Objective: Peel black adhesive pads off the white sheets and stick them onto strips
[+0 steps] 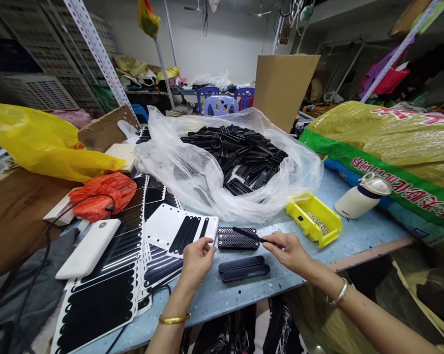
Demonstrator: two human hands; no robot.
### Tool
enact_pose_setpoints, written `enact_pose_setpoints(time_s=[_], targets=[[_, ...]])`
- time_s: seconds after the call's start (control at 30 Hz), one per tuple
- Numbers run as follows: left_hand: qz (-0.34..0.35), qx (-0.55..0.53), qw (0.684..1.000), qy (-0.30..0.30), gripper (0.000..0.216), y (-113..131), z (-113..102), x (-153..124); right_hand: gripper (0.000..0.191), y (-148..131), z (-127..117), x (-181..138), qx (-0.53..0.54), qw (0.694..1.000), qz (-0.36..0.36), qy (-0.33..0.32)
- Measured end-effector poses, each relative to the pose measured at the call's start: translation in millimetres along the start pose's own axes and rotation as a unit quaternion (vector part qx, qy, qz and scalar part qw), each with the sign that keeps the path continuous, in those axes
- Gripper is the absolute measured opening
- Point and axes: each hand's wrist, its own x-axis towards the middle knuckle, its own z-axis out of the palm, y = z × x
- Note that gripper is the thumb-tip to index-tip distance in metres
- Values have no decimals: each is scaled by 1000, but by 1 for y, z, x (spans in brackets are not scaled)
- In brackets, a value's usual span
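Near the front edge of the bench (354, 236), the right hand (288, 248) pinches a thin black strip (248, 235) between thumb and fingertips. The strip's far end lies over a black mesh piece (238, 241). The left hand (197, 256) has its fingers curled narrow against the corner of a white backing sheet (162, 223). They touch its edge, but I cannot tell whether they grip anything. Two black oblong covers (244, 268) lie just in front of the mesh piece, between the hands.

As I see it, the strip looks slim and limp. Held only at one end, it could twist or settle crooked across the mesh. The covers lie close to the front edge, where a sliding wrist could push them off. A yellow tray (332, 231) of small metal bits sits near the right hand, and a careless swing of that forearm could tip it.
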Motion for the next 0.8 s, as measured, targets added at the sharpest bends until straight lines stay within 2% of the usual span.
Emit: enact_pose_setpoints(time_s=[0.13, 0.3, 0.5, 0.63, 0.8], targets=[[35, 83, 995, -31, 20, -1, 8, 4, 20, 9, 5, -1, 23, 998, 55, -15], [82, 171, 981, -23, 11, 5, 17, 11, 18, 9, 20, 11, 9, 998, 62, -11], [92, 206, 973, -39, 11, 8, 19, 19, 17, 13, 28, 26, 5, 998, 70, 2], [81, 186, 978, -50, 15, 8, 17, 13, 20, 13, 23, 20, -15, 999, 26, -16], [10, 100, 993, -66, 25, 2, 18, 5, 20, 11, 20, 16, -64, 995, -68, -32]])
